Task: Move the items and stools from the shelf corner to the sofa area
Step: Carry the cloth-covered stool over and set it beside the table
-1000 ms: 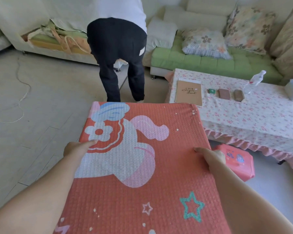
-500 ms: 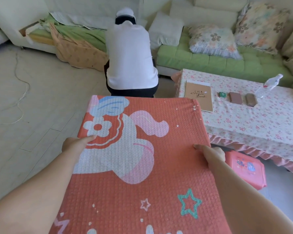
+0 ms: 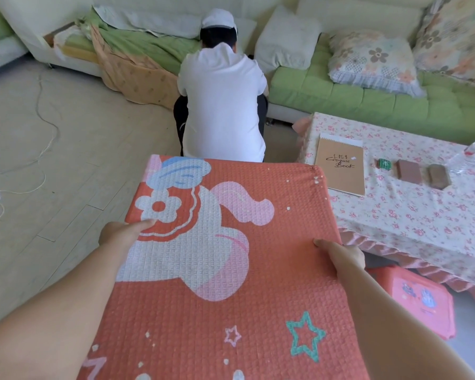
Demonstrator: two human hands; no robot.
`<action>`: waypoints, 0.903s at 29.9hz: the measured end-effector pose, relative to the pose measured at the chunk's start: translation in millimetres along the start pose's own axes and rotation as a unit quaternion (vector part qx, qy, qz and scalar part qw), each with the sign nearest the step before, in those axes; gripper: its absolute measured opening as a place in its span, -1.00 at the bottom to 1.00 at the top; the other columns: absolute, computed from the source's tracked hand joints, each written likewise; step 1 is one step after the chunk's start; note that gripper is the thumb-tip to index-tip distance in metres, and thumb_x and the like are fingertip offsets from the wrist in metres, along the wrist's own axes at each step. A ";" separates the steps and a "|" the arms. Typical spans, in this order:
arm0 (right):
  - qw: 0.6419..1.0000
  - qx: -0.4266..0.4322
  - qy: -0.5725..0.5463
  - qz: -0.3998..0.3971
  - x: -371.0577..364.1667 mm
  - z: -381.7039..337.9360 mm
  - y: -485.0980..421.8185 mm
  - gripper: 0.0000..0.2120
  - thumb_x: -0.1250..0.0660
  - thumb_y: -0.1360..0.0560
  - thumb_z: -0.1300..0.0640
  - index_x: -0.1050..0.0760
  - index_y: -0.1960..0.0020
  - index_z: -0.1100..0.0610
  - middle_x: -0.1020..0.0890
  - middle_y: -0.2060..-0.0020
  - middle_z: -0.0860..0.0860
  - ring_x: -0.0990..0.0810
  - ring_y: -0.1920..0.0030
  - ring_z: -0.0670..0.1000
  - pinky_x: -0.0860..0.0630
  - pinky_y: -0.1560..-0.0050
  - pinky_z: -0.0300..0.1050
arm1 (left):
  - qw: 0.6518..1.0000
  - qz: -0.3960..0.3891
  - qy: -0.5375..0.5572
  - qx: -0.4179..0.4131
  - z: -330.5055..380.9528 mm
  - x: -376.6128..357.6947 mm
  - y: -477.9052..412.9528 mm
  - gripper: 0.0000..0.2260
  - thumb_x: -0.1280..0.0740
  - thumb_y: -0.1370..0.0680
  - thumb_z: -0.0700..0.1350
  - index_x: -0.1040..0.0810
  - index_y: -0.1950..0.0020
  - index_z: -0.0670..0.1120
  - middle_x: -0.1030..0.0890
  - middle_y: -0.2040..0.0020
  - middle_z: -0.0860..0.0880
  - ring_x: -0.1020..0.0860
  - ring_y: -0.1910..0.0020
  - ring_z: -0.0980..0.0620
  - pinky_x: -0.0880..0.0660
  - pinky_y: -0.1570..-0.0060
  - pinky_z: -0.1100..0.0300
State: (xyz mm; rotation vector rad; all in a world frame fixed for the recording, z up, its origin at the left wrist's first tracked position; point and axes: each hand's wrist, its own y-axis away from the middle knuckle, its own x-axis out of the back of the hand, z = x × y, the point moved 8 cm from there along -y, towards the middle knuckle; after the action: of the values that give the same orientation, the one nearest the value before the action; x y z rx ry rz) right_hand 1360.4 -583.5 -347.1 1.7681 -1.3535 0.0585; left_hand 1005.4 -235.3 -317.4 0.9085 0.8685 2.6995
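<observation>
I carry a large flat orange cushion [image 3: 231, 270] printed with a cartoon figure, a flower and stars, held level in front of me. My left hand [image 3: 121, 234] grips its left edge, thumb lying on top. My right hand [image 3: 343, 256] grips the right edge the same way; the fingers of both hands are hidden underneath. A pink plastic stool [image 3: 420, 297] stands on the floor at the right, beside the table. The green sofa [image 3: 368, 97] runs along the back.
A person in a white shirt and cap [image 3: 222, 105] squats just ahead of the cushion, facing the sofa. A floral-clothed low table [image 3: 412, 220] at the right holds a notebook [image 3: 340, 165] and small items. A white cable [image 3: 43, 127] trails over the floor at the left.
The person ahead went from bending over to squatting low before the sofa. My view tipped and moved forward; the cushion stays in both hands.
</observation>
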 end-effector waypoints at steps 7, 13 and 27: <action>1.000 -0.012 0.017 -0.003 -28.3 -18.0 -26.9 -0.61 -0.53 -0.28 -0.02 -0.47 0.10 0.20 -0.45 0.30 0.00 -0.52 0.12 0.12 -0.53 0.04 -0.04 | 1.000 -0.013 -0.006 0.020 10.0 -14.8 -44.8 -0.45 -0.59 -0.23 0.07 -0.59 -0.08 -0.21 -0.66 -0.01 -0.18 -0.63 0.05 -0.22 -0.56 -0.07 -0.12; 0.999 -0.030 0.033 0.014 -66.9 -41.5 -57.1 -0.54 -0.54 -0.23 -0.08 -0.54 0.04 0.19 -0.57 0.19 0.06 -0.58 0.10 0.14 -0.55 0.03 -0.03 | 0.999 -0.025 -0.012 0.018 37.8 -27.9 -106.8 -0.51 -0.58 -0.27 0.04 -0.59 -0.05 -0.22 -0.66 0.01 -0.18 -0.63 0.08 -0.21 -0.57 -0.04 -0.09; 0.991 -0.106 0.040 0.069 -165.7 -57.5 -98.1 -0.56 -0.54 -0.23 -0.09 -0.59 0.07 0.21 -0.63 0.09 0.13 -0.60 0.08 0.15 -0.53 0.08 -0.07 | 0.994 -0.089 -0.071 0.001 82.4 -73.3 -263.4 -0.70 -0.53 -0.35 0.00 -0.52 0.26 -0.17 -0.59 0.14 -0.15 -0.53 0.18 -0.12 -0.41 0.09 0.09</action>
State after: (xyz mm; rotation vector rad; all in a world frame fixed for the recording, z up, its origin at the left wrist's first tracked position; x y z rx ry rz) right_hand 1397.5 -419.0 -456.5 1.4790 -1.3697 0.0590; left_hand 1105.8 -4.5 -452.4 0.9613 0.8787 2.4524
